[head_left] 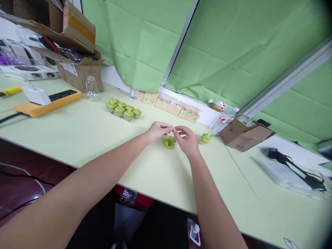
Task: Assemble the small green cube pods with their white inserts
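Observation:
My left hand (158, 130) and my right hand (187, 138) meet over the middle of the table (145, 162), thumbs and fingertips pinched together. Between the fingertips is a small pale piece, mostly hidden, whose kind I cannot make out. Just beneath them a green ring-like piece with a hollow centre (168, 144) lies on the table, partly beside my right fingers. To the left stands a group of several small clear cups with green tops (119, 110), a pale stub on each. A smaller set of similar green-topped cups (204, 139) sits right of my right hand.
Along the back wall runs a row of small cardboard house-shaped boxes (169, 104). An orange power strip (58, 101), a clear glass jar (91, 89) and open cartons (80, 71) occupy the left. Plastic bottles (228, 109), a cardboard box (243, 133) and a black strap (298, 167) lie right.

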### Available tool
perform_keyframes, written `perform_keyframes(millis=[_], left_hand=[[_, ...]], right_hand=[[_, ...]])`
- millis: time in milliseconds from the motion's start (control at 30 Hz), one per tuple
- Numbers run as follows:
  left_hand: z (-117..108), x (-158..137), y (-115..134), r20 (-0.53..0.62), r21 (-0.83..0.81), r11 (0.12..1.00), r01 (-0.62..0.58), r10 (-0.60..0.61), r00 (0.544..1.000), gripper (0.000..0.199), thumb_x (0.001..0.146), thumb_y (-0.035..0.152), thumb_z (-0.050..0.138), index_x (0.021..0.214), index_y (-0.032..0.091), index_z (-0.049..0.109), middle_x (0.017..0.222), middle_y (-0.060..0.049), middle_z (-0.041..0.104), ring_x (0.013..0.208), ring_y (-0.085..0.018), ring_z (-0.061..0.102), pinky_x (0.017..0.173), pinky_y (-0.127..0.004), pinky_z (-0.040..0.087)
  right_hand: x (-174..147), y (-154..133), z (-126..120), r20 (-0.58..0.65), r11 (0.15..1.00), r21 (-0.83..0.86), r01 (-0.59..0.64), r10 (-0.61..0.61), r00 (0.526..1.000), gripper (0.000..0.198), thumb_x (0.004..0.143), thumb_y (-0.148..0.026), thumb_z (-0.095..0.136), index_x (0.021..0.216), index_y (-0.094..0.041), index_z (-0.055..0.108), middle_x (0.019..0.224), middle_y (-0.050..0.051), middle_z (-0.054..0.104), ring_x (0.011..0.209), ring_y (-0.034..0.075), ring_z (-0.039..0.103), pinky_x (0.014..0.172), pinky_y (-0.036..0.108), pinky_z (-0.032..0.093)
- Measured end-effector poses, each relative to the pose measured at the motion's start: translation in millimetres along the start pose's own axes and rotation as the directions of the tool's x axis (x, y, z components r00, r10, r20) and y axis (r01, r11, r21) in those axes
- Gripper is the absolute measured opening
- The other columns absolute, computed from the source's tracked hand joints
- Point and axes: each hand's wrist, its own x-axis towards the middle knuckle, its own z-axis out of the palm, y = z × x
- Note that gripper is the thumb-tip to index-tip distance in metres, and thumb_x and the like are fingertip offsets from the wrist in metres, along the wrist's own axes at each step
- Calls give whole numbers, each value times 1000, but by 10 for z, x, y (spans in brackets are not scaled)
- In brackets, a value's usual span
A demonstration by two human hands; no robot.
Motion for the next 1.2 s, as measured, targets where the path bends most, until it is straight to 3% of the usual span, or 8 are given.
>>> perform_keyframes(millis=[233, 367, 433, 567, 667, 800, 1200], left_hand=[[26, -6, 0, 5, 115, 993, -23, 23, 1000, 40, 66, 47, 80, 89, 15, 79, 96, -9, 76, 82, -17, 63, 74, -31, 50], [62, -18, -9, 56, 236, 963, -131, 121, 991, 41, 73, 50, 74, 94, 15, 77, 96, -8, 75, 85, -18, 64, 81, -32, 50], [65, -44, -4, 106, 381, 899, -214, 187, 977, 43, 77, 53, 69, 98, 17, 75, 100, -8, 73, 89, -18, 63, 83, -32, 50], [29, -136, 26, 282, 613, 680, -403, 289, 915, 48, 79, 55, 66, 110, 20, 70, 114, -9, 67, 107, -23, 60, 92, -35, 48], [-12, -186, 41, 395, 676, 583, -450, 228, 890, 54, 76, 55, 69, 118, 20, 66, 123, -10, 63, 118, -26, 55, 100, -38, 44], [-41, -179, 32, 464, 726, 517, -453, 118, 878, 49, 73, 43, 73, 116, 21, 68, 116, -10, 66, 111, -27, 59, 96, -37, 46], [-38, -148, 5, 403, 710, 601, -367, 81, 912, 38, 66, 33, 78, 101, 19, 72, 96, -6, 71, 86, -21, 63, 74, -28, 45]], right_hand=[[-18, -34, 0, -13, 999, -35, 6, -7, 1000, 18, 83, -39, 64, 88, -23, 71, 82, 2, 71, 67, 16, 62, 62, 28, 49], [-8, -11, -6, -22, 999, -13, -37, 37, 999, 26, 82, -39, 62, 101, -23, 71, 81, 3, 71, 69, 17, 63, 64, 29, 50], [3, 10, -2, -42, 998, 10, -62, 62, 997, 30, 82, -39, 61, 105, -23, 70, 81, 3, 71, 72, 18, 64, 65, 30, 51], [25, 59, -5, -124, 992, -14, -126, 123, 985, 23, 81, -41, 62, 93, -22, 70, 79, 3, 70, 72, 18, 64, 68, 32, 50], [42, 95, -24, -208, 988, -18, -153, 146, 967, 22, 80, -41, 63, 88, -21, 67, 79, 3, 69, 71, 18, 63, 72, 32, 49], [65, 135, -49, -266, 978, 32, -205, 207, 942, 23, 78, -43, 65, 86, -21, 64, 75, 2, 67, 68, 17, 62, 70, 32, 48], [105, 225, -28, -232, 973, 100, -208, 226, 946, 31, 77, -49, 67, 86, -19, 67, 80, 5, 68, 64, 16, 58, 64, 31, 50]])
